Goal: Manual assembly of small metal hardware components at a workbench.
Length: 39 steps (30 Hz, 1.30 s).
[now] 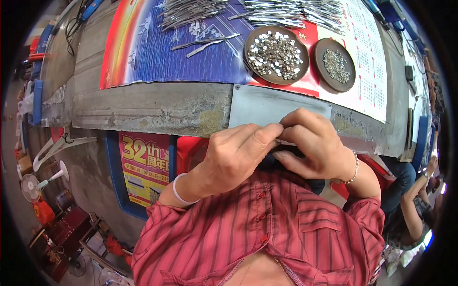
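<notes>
My left hand (241,150) and my right hand (312,145) meet in front of the table's near edge, just over a grey metal plate (257,102). Thumbs and fingers of both are pinched close together at one spot. Whatever they hold there is hidden behind the fingers. Beyond them stands a round brown dish (277,81) of small shiny round metal pieces (274,52). To its right, a smaller brown dish (351,71) contains tiny metal pins or rivets (336,66). Two slender metal pieces (205,45) lie apart on the blue printed sheet (162,62).
Slender metal pieces are piled at the far side (276,12). A blue-rimmed tray (114,176) with a printed sheet is below the table edge at left. A white fan (31,187) stands farther left. Another person's arm (412,205) shows at far right.
</notes>
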{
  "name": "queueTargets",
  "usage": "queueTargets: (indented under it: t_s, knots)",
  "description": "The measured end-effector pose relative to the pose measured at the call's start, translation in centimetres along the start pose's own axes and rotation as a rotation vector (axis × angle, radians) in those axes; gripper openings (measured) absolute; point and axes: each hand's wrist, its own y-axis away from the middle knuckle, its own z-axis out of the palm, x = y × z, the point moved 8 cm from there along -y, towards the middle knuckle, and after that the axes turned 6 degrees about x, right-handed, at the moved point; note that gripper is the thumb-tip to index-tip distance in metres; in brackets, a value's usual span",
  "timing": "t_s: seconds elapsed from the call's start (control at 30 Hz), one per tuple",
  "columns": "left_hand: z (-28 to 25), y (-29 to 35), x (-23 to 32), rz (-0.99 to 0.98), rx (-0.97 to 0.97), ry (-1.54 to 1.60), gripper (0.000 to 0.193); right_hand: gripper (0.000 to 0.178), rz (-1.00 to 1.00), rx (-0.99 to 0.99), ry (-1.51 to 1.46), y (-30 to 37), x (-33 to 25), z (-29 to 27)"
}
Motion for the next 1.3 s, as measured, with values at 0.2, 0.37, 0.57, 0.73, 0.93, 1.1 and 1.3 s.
queueTargets:
  t_s: [0.2, 0.37, 0.57, 0.73, 0.93, 1.1, 1.3]
  knots:
    - [-0.7, 0.5, -1.0, -0.079, 0.01, 0.022, 0.027, 0.023, 0.168, 0.103, 0.337, -1.2, 3.9, -1.8]
    - [-1.2, 1.2, -2.3, -0.251, 0.086, 0.187, 0.022, 0.032, 0.171, -0.008, 0.546, -1.9, 5.1, -0.6]
    - [-1.2, 1.3, -2.9, -0.311, 0.115, 0.24, 0.017, 0.026, 0.16, -0.021, 0.59, -2.2, 5.7, -0.1]
    - [-0.8, 1.9, -3.6, -0.438, 0.131, 0.394, 0.016, 0.012, 0.13, 0.023, 0.551, -2.5, 5.5, -0.6]
    - [1.0, 2.9, -4.5, -0.67, 0.143, 0.799, 0.02, 0.017, 0.313, 0.146, -0.004, 0.7, 2.0, -1.2]
    - [3.4, 3.3, -4.2, -0.753, 0.097, 0.936, 0.026, 0.017, 0.362, 0.261, -0.257, 2.6, 1.9, 0.2]
    - [5.1, 3.0, -3.1, -0.776, 0.057, 1.09, 0.03, 0.015, 0.311, 0.477, -0.206, 3.6, 2.3, -0.7]
